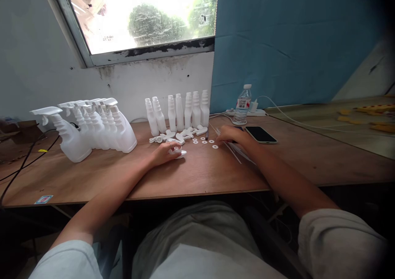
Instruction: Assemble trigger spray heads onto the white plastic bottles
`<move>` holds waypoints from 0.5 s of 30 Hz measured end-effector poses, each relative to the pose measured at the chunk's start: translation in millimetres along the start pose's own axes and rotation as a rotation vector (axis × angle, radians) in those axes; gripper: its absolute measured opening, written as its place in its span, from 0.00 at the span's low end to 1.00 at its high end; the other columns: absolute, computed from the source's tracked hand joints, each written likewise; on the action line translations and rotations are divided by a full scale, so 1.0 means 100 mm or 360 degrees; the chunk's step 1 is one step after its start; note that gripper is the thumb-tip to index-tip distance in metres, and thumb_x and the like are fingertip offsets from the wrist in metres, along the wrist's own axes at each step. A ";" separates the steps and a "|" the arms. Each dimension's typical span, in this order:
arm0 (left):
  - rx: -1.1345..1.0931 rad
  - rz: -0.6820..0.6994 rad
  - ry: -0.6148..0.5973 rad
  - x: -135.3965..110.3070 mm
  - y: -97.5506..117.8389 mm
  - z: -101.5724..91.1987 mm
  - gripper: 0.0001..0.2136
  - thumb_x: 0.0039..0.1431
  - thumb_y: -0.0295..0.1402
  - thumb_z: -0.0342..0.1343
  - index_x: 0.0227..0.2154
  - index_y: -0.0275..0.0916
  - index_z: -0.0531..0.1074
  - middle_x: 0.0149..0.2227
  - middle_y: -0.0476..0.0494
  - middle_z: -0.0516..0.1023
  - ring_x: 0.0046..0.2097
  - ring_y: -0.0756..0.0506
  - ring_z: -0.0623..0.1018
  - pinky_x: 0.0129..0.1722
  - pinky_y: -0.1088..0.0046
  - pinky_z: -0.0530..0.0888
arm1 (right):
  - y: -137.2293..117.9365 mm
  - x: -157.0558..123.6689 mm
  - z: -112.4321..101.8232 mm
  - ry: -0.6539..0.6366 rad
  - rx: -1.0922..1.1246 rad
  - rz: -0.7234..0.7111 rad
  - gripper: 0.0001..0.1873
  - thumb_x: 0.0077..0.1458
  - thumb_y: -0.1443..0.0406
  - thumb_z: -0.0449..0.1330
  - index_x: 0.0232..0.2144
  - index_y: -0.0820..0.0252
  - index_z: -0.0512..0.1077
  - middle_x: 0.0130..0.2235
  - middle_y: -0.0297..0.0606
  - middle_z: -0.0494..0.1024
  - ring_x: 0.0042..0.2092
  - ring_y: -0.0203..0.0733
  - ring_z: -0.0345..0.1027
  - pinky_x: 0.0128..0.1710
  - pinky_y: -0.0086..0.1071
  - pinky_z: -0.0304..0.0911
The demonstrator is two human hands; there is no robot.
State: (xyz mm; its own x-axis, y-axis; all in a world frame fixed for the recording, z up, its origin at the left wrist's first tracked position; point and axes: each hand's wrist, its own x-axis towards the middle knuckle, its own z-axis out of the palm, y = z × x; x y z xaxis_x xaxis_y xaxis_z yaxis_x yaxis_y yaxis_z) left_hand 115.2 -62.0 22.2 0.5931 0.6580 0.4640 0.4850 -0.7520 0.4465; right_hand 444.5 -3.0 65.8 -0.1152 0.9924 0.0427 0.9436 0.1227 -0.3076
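Head cam: L hand fingers curl round half-hidden sprayer head; R hand fingers' grip unclear.

Left hand covers most of a white trigger head, so the grip's anyone's guess. Right hand hides where the thin tubes start. Yellow stuff far right is pure blur.

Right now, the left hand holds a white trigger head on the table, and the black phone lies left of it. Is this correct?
Not quite. In the head view the left hand holds the white trigger head on the table, but the black phone lies right of it, beyond the right hand.
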 end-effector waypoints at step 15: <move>0.0028 -0.0116 0.0061 -0.06 -0.02 0.04 0.18 0.56 0.44 0.56 0.46 0.42 0.70 0.37 0.46 0.75 0.35 0.49 0.74 0.34 0.75 0.71 | -0.42 -0.22 0.02 0.0128 0.1161 -0.0082 0.11 0.45 0.64 0.57 0.18 0.59 0.59 0.13 0.30 0.64 0.13 0.28 0.52 0.11 0.22 0.43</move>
State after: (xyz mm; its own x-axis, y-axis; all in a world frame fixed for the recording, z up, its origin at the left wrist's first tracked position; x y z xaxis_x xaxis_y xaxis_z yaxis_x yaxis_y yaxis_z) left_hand 112.8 -64.4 15.5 0.5309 0.7120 0.4596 0.5374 -0.7022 0.4670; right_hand 406.3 -30.5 75.6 -0.1042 0.9853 0.1355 0.4876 0.1693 -0.8565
